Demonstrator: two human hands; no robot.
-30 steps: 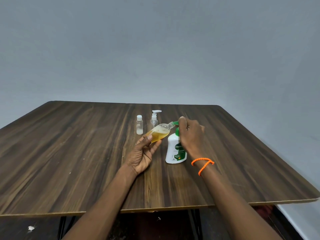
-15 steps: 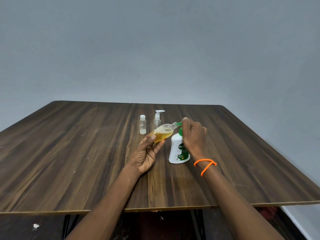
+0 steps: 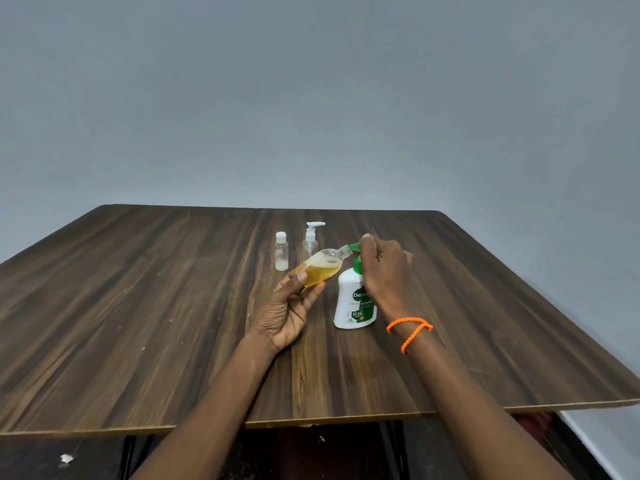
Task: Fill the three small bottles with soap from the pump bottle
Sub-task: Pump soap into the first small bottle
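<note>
Gripping a tilted small bottle (image 3: 320, 269) of amber soap, the left hand (image 3: 289, 308) holds its mouth at the pump bottle (image 3: 353, 303) spout. The right hand (image 3: 386, 275) presses the pump with curled fingers. Two small bottles, a capped bottle (image 3: 281, 251) and a spray bottle (image 3: 311, 239), stand just beyond on the table (image 3: 138, 306).

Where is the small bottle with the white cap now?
The small white-capped bottle stands upright on the table, far centre, just left of the clear pump bottle.

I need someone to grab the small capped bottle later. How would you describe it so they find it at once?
On the wooden table, look behind the big white soap bottle. Two small clear bottles stand there; take the left bottle, with a flat white cap, not a pump.
</note>
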